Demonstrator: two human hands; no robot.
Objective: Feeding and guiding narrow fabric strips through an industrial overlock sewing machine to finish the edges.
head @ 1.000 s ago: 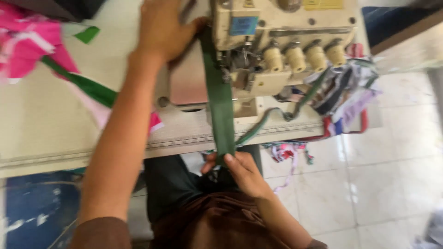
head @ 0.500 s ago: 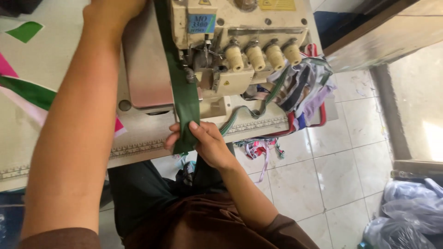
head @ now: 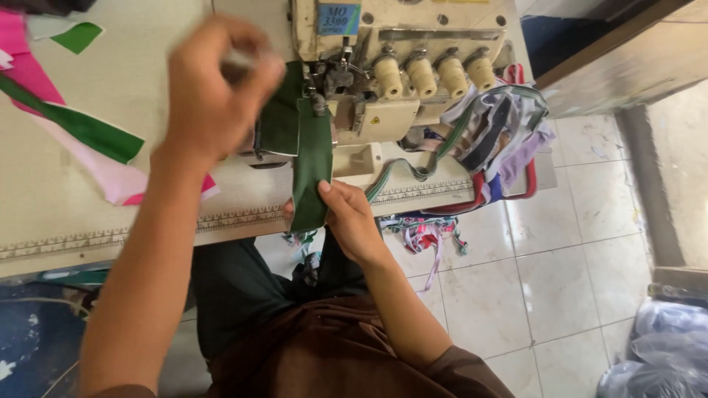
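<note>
Head view. A dark green fabric strip (head: 310, 166) is shown running from under the needle area of a cream sewing machine (head: 398, 66) down over the front edge of the worktop (head: 88, 214). The lower end of the strip is pinched by the right hand (head: 346, 221), with the thumb laid on top of the cloth and the fingers curled beneath it, at the worktop edge. The left hand (head: 214, 88) is raised above the worktop, just left of the machine and of the strip's upper part; it is blurred, its fingers are seen curled inward, and whether anything is gripped in it cannot be told. Four cream thread knobs (head: 431, 74) are set in a row on the machine front, up and to the right of the right hand. A bundle of coloured fabric strips (head: 494, 140) is draped over the machine's right side, well to the right of both hands, with further scraps (head: 420, 236) hanging below the worktop edge beside the right wrist. Green and pink cloth pieces (head: 81, 133) are spread on the worktop to the left of the left forearm. Pale floor tiles (head: 560, 280) are seen below the right arm.
</note>
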